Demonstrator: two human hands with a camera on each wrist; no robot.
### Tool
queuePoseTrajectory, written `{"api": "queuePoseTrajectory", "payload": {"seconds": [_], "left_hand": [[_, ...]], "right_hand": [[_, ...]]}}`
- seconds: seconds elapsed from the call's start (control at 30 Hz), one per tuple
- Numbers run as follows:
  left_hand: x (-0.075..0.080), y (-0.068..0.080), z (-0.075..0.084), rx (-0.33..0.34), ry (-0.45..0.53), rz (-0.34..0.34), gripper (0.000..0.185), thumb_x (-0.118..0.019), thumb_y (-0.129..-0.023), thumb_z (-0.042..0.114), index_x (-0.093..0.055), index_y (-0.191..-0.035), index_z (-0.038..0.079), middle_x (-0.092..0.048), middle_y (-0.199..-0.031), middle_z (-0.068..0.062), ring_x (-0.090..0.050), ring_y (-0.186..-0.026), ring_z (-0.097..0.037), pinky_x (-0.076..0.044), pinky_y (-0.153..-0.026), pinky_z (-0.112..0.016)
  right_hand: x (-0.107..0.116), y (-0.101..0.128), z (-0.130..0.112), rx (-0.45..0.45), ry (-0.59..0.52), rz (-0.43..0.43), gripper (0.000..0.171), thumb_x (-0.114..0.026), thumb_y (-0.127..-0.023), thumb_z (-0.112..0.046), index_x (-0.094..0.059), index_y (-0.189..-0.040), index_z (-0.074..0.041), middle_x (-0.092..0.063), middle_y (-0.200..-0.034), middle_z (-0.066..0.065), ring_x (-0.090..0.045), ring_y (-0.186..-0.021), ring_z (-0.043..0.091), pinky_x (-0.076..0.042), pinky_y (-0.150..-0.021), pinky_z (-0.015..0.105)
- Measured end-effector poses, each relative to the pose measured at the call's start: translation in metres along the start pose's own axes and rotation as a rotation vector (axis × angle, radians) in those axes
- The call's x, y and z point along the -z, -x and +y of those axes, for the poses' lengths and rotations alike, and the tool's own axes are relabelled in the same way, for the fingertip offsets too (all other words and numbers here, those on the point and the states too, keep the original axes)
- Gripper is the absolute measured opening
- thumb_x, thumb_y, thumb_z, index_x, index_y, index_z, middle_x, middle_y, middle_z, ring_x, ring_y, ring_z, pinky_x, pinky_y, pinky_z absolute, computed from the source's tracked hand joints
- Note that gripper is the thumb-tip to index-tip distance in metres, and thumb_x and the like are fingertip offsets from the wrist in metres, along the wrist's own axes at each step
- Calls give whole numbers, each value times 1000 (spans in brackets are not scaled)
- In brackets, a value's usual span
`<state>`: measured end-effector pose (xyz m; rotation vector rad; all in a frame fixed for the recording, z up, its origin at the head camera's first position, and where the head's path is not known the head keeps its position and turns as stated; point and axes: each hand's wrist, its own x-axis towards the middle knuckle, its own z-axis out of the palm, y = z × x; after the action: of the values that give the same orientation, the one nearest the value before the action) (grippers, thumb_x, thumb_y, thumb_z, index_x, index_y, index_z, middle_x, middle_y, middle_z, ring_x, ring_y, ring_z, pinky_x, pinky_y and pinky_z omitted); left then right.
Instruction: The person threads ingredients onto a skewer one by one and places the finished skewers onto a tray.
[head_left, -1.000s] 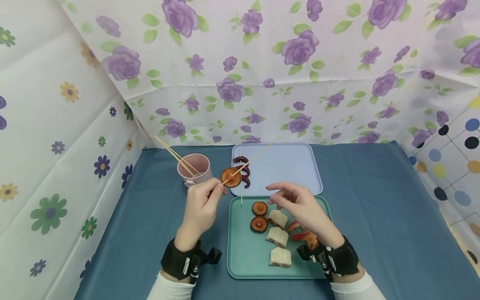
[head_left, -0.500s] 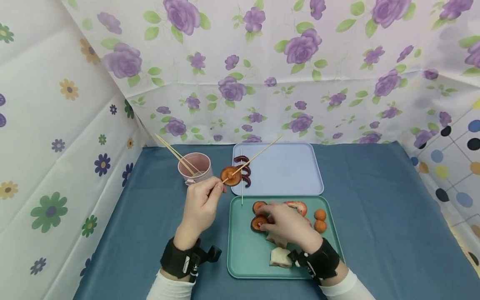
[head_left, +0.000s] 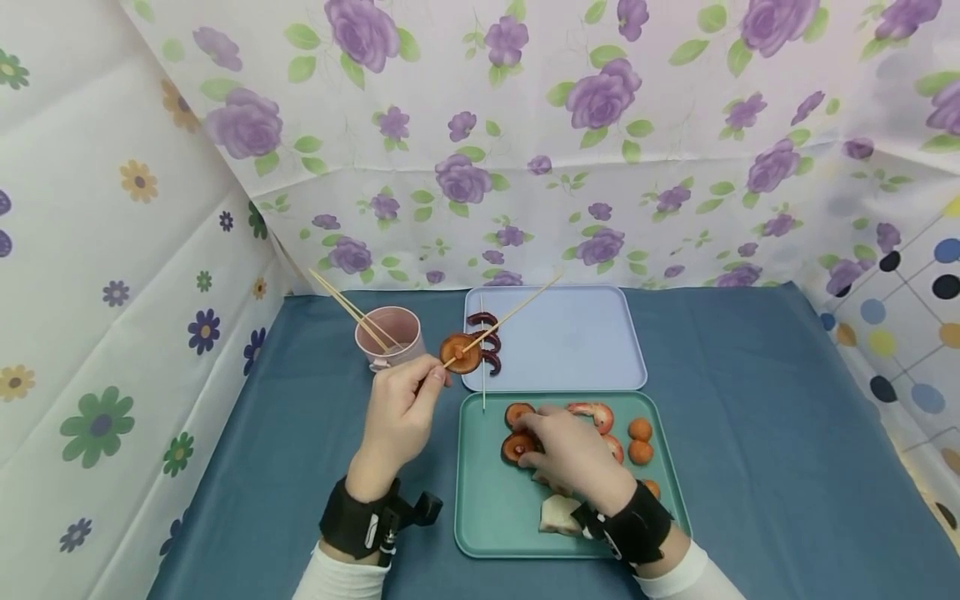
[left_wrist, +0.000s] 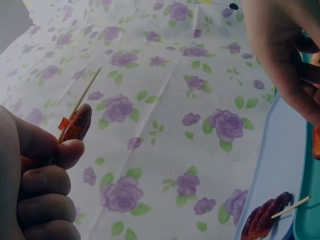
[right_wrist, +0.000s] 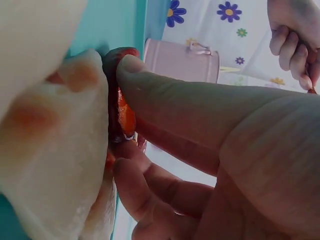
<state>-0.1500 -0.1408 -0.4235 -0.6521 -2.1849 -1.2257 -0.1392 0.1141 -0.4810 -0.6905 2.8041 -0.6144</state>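
My left hand [head_left: 438,379] pinches the lower end of a thin wooden skewer [head_left: 510,315] that carries one brown mushroom slice [head_left: 461,354], held up over the gap between cup and blue tray. In the left wrist view the mushroom slice [left_wrist: 77,122] sits just above my thumb. My right hand [head_left: 536,440] lies low on the green tray [head_left: 487,517], thumb and fingers pinching a second mushroom slice [head_left: 516,448]. The right wrist view shows that mushroom slice [right_wrist: 122,110] edge-on between thumb and fingers, beside a white chunk [right_wrist: 55,150].
The green tray also holds another mushroom slice [head_left: 517,412], shrimp [head_left: 594,412], orange balls [head_left: 640,440] and white chunks [head_left: 557,514]. A filled skewer of dark red pieces [head_left: 486,342] lies on the blue tray [head_left: 585,333]. A pink cup [head_left: 388,337] holds spare skewers.
My right hand dropped from above the green tray onto the mushroom slice and closed its fingers on it. The left hand and its skewer stayed still.
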Motion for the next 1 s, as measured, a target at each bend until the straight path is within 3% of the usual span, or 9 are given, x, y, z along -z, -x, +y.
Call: {"api": "queuePoseTrajectory", "payload": {"seconds": [0.5,0.63,0.77,0.87,1.0], "left_hand": [[3,0,3,-12,-38,-4,24,-60,-103,-1,-71,-83,7,-45,-61,7,-37,-51,-4,-31,-48,-26],[3,0,4,-14,-43,-1,24,-61,-103,-1,-71,-83,7,-45,-61,7,-38,-51,-4,-31,-48,-26],[3,0,4,-11,-46,-1,23,-61,-103,-1,-71,-83,6,-46,-62,6,-40,-52,-4,-33,-47,-26],[4,1,4,-7,-46,0,23,-60,-103,0,-70,-83,6,-47,-62,6,-41,-52,-5,-34,-47,-27],[5,1,4,-2,-46,0,23,-61,-103,0,-70,-83,6,-47,-62,6,-41,-52,-5,-35,-47,-27]], "right_hand": [[-4,-3,-3,67,14,-3,39,-96,-83,-20,-71,-113,-18,-68,-98,-2,-62,-81,13,-51,-68,32],[-4,-1,-3,100,10,-25,41,-95,-83,-18,-74,-118,-20,-72,-101,-2,-64,-84,14,-52,-71,33],[-4,1,1,170,30,-34,39,-89,-89,-16,-77,-126,-20,-74,-113,3,-68,-89,16,-53,-72,32],[-4,2,4,203,22,-41,33,-82,-92,-11,-78,-124,-20,-74,-114,3,-63,-84,12,-50,-69,30],[-2,3,5,178,-26,-69,30,-74,-96,-9,-76,-123,-20,-72,-112,1,-55,-76,8,-45,-64,29]]}}
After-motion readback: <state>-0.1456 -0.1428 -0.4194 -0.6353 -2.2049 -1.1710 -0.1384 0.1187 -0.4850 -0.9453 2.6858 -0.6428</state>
